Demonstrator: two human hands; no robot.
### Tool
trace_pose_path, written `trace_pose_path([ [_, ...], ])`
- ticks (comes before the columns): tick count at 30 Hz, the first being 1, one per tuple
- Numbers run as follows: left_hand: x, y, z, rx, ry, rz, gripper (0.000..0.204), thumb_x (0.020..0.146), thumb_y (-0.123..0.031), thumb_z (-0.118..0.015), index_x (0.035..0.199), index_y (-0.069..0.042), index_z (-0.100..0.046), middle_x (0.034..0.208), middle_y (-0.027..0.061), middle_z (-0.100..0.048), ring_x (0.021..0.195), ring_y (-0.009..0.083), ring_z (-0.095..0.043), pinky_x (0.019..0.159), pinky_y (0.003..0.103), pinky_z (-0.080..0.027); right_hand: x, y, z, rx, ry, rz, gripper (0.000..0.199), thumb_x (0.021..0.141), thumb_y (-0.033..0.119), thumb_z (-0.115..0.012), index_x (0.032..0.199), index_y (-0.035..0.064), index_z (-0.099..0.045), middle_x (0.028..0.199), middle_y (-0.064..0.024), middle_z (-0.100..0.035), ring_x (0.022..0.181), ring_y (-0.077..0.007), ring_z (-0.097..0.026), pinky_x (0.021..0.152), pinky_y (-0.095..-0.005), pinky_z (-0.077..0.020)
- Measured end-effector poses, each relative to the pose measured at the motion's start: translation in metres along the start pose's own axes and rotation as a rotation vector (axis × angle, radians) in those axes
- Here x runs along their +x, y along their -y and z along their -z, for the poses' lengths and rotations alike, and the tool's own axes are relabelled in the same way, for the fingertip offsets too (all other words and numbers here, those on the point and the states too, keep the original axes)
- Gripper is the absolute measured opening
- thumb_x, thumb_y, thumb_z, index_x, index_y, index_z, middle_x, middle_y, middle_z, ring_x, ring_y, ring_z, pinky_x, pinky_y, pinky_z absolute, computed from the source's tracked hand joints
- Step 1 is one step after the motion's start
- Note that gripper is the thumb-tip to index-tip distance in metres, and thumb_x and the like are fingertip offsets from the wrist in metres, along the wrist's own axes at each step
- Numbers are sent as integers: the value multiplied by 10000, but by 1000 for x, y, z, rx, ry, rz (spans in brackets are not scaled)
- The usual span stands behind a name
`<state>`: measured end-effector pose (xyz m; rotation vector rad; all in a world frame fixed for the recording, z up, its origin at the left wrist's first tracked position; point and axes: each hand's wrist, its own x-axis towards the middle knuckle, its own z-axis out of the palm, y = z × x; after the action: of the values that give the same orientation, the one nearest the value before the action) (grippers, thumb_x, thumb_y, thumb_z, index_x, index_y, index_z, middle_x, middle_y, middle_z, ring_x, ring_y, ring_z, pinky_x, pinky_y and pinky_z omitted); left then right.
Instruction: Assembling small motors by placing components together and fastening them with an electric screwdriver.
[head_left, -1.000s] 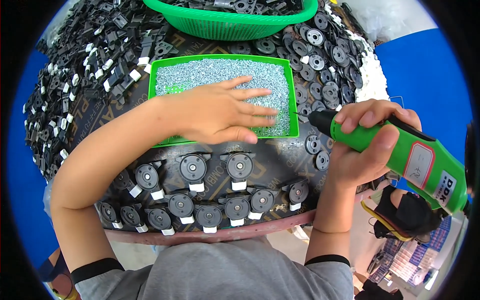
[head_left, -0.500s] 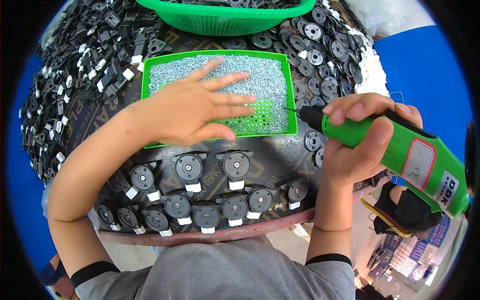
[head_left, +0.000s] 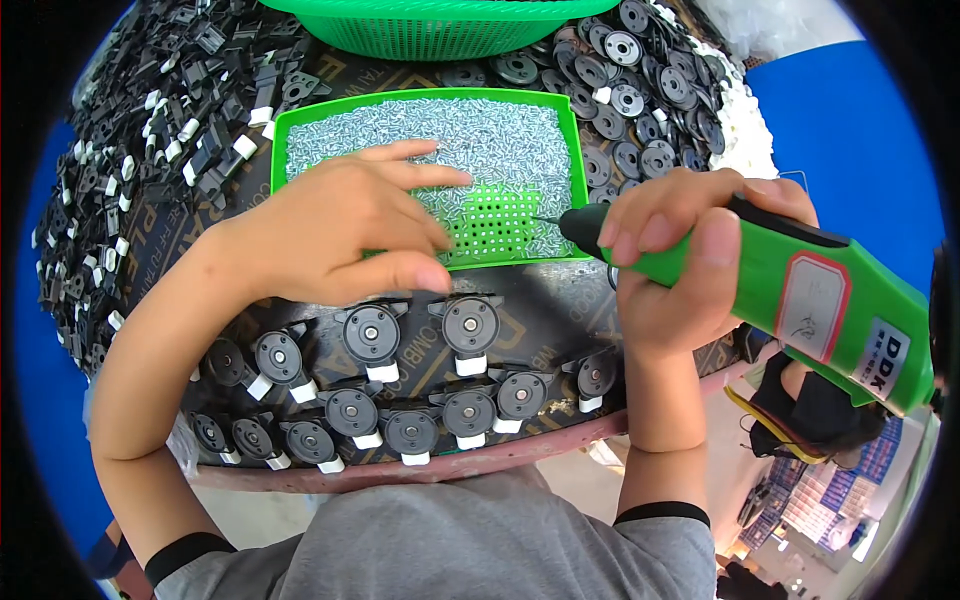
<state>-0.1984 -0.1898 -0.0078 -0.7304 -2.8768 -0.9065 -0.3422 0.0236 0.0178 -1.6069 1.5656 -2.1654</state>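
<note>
Head cam, looking down at bench. Left hand [head_left: 345, 225] lies flat and spread over the green screw tray [head_left: 570, 130], fingers extended toward the right, palm down on the screws [head_left: 480, 140]; holding nothing that I can see. Right hand [head_left: 675, 260] wrapped tight round a green electric screwdriver [head_left: 800, 300], thumb and fingers closed on its front end.

Screwdriver: bright green plastic body, black strip along top, black nose, thin metal bit [head_left: 548, 220]. White label w/ red border on the side, second label further back (text not copied). Body runs from the tray's right edge back toward the lower right of view, tilted. Bit tip sits just over the tray's right part, near the bare patch.

Tray: shallow, rectangular, green, perforated floor. Mostly covered w/ small silver screws; one bare patch [head_left: 495, 215] in the lower right where the hole grid shows, just beside the left fingertips.

Nearer the person: two rows of round black parts w/ white tabs [head_left: 470, 325] laid out on the dark board [head_left: 540, 300], each w/ a metal centre. Loose black parts piled at left [head_left: 150, 120] and upper right [head_left: 640, 90]. Green mesh basket [head_left: 440, 30] beyond tray, touching-or-not cannot tell.
</note>
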Motion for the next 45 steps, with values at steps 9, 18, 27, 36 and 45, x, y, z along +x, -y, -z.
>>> trace_pose_path([
  [9, 1, -4, -23, 192, -168, -34, 455, 962, -477, -549, 931, -77, -764, 1087, 61, -733, 1324, 335, -510, 1177, 554, -269, -8, -10, -6, -30, 87, -51, 334, 979, 153, -599, 1241, 128, -394, 698, -88, -539, 511, -170, -498, 499, -332, -484],
  [18, -26, -50, 18, 378, -168, 209, 161, 842, -166, -710, 928, -30, -713, 1072, 74, -703, 1318, 343, -518, 1134, 568, -357, -7, -15, -6, -14, 130, -46, 330, 988, 112, -566, 1257, 136, -375, 743, -94, -539, 561, -176, -504, 510, -330, -479],
  [27, -43, -156, -18, 254, -305, 594, 339, 717, -62, -783, 1041, -51, -686, 1046, 82, -652, 1105, 346, -564, 935, 483, -439, -8, -12, -11, 109, 94, -58, 314, 978, 110, -570, 1240, 118, -398, 723, -84, -516, 527, -177, -486, 458, -329, -451],
  [36, 0, -155, -69, 222, -562, 888, 573, 755, -218, -806, 1262, -44, -605, 1258, 96, -596, 1352, 357, -410, 1142, 565, -235, 2, 72, -9, 204, 312, -48, 248, 1029, 233, -439, 1260, 141, -431, 733, -46, -488, 525, -152, -474, 465, -306, -447],
  [45, 9, -140, -94, 201, -611, 867, 479, 697, -208, -819, 1121, -42, -669, 1124, 70, -635, 1347, 327, -426, 1159, 572, -201, -17, 56, -24, 99, 354, -107, 285, 1024, 243, -512, 1250, 134, -378, 682, -66, -516, 483, -166, -486, 451, -327, -471],
])
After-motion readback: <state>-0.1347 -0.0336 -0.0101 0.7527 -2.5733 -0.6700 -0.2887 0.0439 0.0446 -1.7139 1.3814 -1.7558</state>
